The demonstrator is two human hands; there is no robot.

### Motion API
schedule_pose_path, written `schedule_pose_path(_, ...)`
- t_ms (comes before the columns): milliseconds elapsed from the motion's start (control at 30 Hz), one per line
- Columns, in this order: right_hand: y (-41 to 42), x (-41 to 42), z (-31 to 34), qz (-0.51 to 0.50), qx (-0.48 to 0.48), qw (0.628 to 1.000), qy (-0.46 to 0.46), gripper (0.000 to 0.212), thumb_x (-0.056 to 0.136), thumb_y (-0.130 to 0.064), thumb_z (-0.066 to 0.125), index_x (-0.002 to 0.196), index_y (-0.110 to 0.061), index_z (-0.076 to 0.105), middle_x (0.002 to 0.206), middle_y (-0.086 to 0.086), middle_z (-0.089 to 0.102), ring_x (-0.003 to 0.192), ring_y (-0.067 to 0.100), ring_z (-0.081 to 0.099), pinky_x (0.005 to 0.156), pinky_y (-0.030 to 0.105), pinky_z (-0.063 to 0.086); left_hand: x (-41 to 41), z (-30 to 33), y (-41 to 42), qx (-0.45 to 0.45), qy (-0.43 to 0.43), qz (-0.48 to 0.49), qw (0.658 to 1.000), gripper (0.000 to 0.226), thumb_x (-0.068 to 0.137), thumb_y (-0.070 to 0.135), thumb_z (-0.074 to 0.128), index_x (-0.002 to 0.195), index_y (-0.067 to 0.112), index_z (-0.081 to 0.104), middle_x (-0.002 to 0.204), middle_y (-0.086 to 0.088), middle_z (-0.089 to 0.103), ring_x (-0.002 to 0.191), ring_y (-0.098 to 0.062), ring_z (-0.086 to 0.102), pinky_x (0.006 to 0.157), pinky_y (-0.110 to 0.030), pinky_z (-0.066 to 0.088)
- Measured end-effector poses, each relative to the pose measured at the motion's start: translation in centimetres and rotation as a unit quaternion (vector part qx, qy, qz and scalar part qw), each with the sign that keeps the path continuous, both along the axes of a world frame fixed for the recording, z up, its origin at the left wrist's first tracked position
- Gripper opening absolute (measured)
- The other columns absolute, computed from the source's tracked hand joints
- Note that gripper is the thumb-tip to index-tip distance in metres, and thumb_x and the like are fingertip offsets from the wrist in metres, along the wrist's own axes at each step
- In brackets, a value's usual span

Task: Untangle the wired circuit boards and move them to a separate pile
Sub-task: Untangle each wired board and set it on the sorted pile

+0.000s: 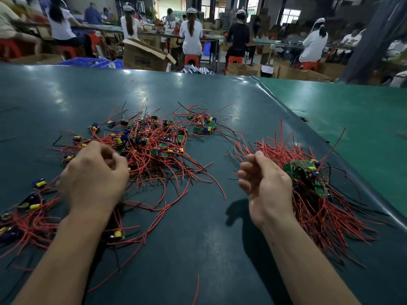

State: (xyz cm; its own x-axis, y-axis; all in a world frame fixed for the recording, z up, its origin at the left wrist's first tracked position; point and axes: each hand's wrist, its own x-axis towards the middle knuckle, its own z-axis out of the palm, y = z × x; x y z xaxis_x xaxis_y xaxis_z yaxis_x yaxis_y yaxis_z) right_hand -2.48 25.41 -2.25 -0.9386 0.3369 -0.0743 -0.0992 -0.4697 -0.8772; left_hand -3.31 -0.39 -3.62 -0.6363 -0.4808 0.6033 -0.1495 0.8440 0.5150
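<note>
A tangled pile of wired circuit boards [152, 142], small green boards with blue and yellow parts and red and black wires, spreads over the middle of the dark green table [198, 238]. My left hand [94, 177] hovers at its near left edge with curled, blurred fingers and the thumb close to them. Whether it pinches a wire is not visible. A separate, more orderly pile of boards [308, 179] lies at the right, wires fanned outward. My right hand [264, 183] is just left of that pile, fingers loosely curled, holding nothing.
More loose boards and wires [28, 212] lie at the near left by my left forearm. The dark mat's raised edge [330, 146] runs diagonally on the right, with a lighter green surface [352, 111] beyond. People sit at benches behind, past a cardboard box [143, 56].
</note>
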Motion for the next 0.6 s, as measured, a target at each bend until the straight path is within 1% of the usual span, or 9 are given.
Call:
schedule_pose_path(100, -0.1, 0.0, -0.1, 0.029, 0.020, 0.999, -0.012, 0.022, 0.099, -0.020, 0.055, 0.084, -0.007, 0.065, 0.059, 0.000, 0.062, 0.047, 0.010, 0.057, 0.039, 0.018, 0.044, -0.3, -0.3, -2.1, 0.020, -0.175, 0.039, 0.983, 0.013, 0.085, 0.032, 0.060, 0.092, 0.020, 0.063, 0.099, -0.014, 0.063, 0.091, -0.038, 0.057, 0.074, -0.043, 0.049)
schedule_pose_path(167, -0.3, 0.1, -0.2, 0.041, 0.033, 0.999, -0.013, 0.021, 0.098, -0.020, 0.056, 0.084, -0.007, 0.065, 0.059, 0.001, 0.061, 0.046, 0.011, 0.055, 0.038, 0.019, 0.042, -0.3, -0.4, -2.7, 0.023, -0.272, 0.007, 0.962, 0.016, 0.086, 0.030, 0.059, 0.099, 0.023, 0.066, 0.104, -0.010, 0.065, 0.097, -0.035, 0.058, 0.078, -0.042, 0.052)
schedule_pose_path(200, -0.4, 0.1, -0.2, 0.046, 0.042, 0.998, -0.010, 0.021, 0.098, -0.020, 0.056, 0.084, -0.007, 0.066, 0.059, 0.001, 0.061, 0.046, 0.011, 0.054, 0.038, 0.019, 0.042, -0.3, -0.5, -2.7, 0.031, -0.296, -0.015, 0.955, 0.018, 0.087, 0.029, 0.058, 0.103, 0.025, 0.066, 0.106, -0.007, 0.066, 0.099, -0.033, 0.059, 0.080, -0.041, 0.053)
schedule_pose_path(267, -0.5, 0.1, -0.3, 0.051, 0.063, 0.997, -0.002, 0.022, 0.098, -0.021, 0.057, 0.082, -0.008, 0.067, 0.058, 0.001, 0.061, 0.046, 0.010, 0.053, 0.037, 0.019, 0.042, -0.3, -0.6, -2.8, 0.050, -0.291, -0.038, 0.955, 0.021, 0.089, 0.031, 0.060, 0.108, 0.028, 0.067, 0.108, -0.005, 0.069, 0.101, -0.031, 0.061, 0.083, -0.042, 0.054)
schedule_pose_path(367, -0.6, 0.2, -0.4, 0.058, 0.084, 0.995, 0.011, 0.023, 0.097, -0.020, 0.058, 0.079, -0.010, 0.067, 0.058, 0.002, 0.061, 0.045, 0.010, 0.053, 0.037, 0.019, 0.042, -0.3, -0.4, -2.9, 0.041, -0.203, -0.045, 0.977, 0.026, 0.085, 0.035, 0.073, 0.107, 0.022, 0.069, 0.104, -0.007, 0.070, 0.101, -0.032, 0.061, 0.085, -0.044, 0.053)
schedule_pose_path(433, -0.7, 0.2, -0.4, 0.070, 0.090, 0.993, 0.010, 0.024, 0.097, -0.020, 0.058, 0.077, -0.011, 0.067, 0.058, 0.002, 0.061, 0.044, 0.011, 0.054, 0.036, 0.020, 0.041, -0.6, -0.4, -2.6, 0.026, -0.133, -0.088, 0.987, 0.022, 0.081, 0.025, 0.078, 0.099, 0.017, 0.071, 0.101, -0.009, 0.069, 0.098, -0.032, 0.061, 0.087, -0.044, 0.050)
schedule_pose_path(467, -0.8, 0.2, -0.3, 0.077, 0.094, 0.993, 0.008, 0.023, 0.097, -0.020, 0.058, 0.077, -0.011, 0.067, 0.058, 0.002, 0.061, 0.044, 0.011, 0.054, 0.036, 0.020, 0.041, -0.8, -0.5, -2.4, 0.021, -0.116, -0.113, 0.987, 0.016, 0.080, 0.019, 0.078, 0.095, 0.015, 0.072, 0.099, -0.010, 0.069, 0.096, -0.031, 0.061, 0.087, -0.044, 0.050)
schedule_pose_path(533, -0.9, 0.3, -0.3, 0.093, 0.106, 0.990, 0.002, 0.023, 0.096, -0.020, 0.060, 0.076, -0.012, 0.067, 0.059, 0.003, 0.062, 0.045, 0.013, 0.056, 0.036, 0.020, 0.042, -1.3, -0.9, -2.1, 0.016, -0.123, -0.142, 0.982, 0.013, 0.083, 0.009, 0.072, 0.095, 0.012, 0.074, 0.101, -0.010, 0.067, 0.096, -0.031, 0.061, 0.089, -0.043, 0.050)
schedule_pose_path(600, -1.0, 0.3, -0.4, 0.106, 0.115, 0.988, -0.005, 0.023, 0.095, -0.020, 0.061, 0.074, -0.013, 0.068, 0.060, 0.003, 0.063, 0.046, 0.013, 0.057, 0.037, 0.021, 0.043, -1.8, -1.4, -2.3, 0.020, -0.160, -0.147, 0.976, 0.023, 0.085, 0.005, 0.063, 0.105, 0.012, 0.074, 0.111, -0.010, 0.064, 0.102, -0.030, 0.058, 0.091, -0.042, 0.049)
